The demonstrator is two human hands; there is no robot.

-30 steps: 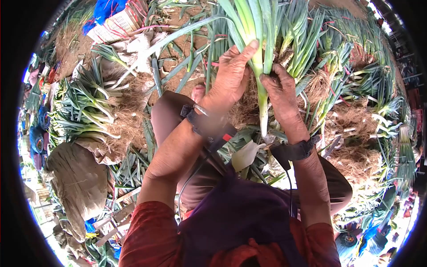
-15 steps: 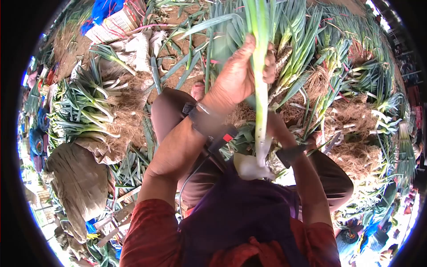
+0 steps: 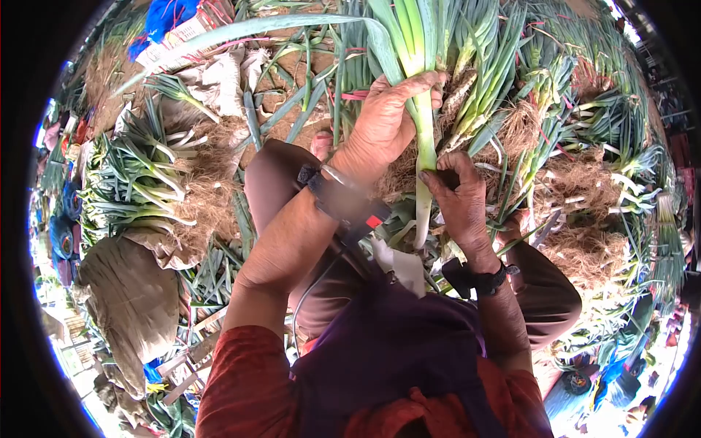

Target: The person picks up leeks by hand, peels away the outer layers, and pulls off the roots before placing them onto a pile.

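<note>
Since half a second ago the right hand has risen from the root end to mid-stalk, and the leek sits lower, its white end above the lap. The left hand has its grip clamped round the stalk below the leaves. The right grip pinches the stalk's side, fingertips together. Rooty bundled leeks lie heaped on earthen ground beside a grey sack, outdoors.

Bare dirt ground is carrying the crop.
Leek bundles are lying at left, a larger heap is lying at right (roots showing), and a brown sack is lying beside loose leaves.
</note>
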